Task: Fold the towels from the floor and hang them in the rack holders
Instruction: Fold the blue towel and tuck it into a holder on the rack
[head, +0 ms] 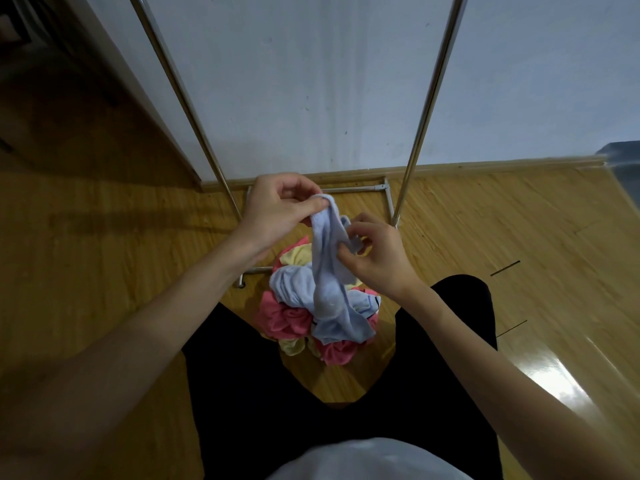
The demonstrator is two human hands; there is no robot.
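A light blue towel (327, 271) hangs bunched above a pile of towels (294, 320) on the wooden floor between my legs. My left hand (277, 206) pinches the towel's top edge between thumb and fingers. My right hand (377, 251) pinches another part of the same towel a little lower and to the right. The pile holds pink, yellow and blue towels, crumpled together. The metal rack (429, 98) stands just behind the pile, with two slanted poles rising out of view and a base frame on the floor. Its holders are out of view.
A pale wall (311, 81) with a wooden skirting board stands right behind the rack. A white door frame (138, 98) runs down the left side. Wooden floor (104, 237) stretches left and right of the pile. A dark object (623, 157) sits at the far right edge.
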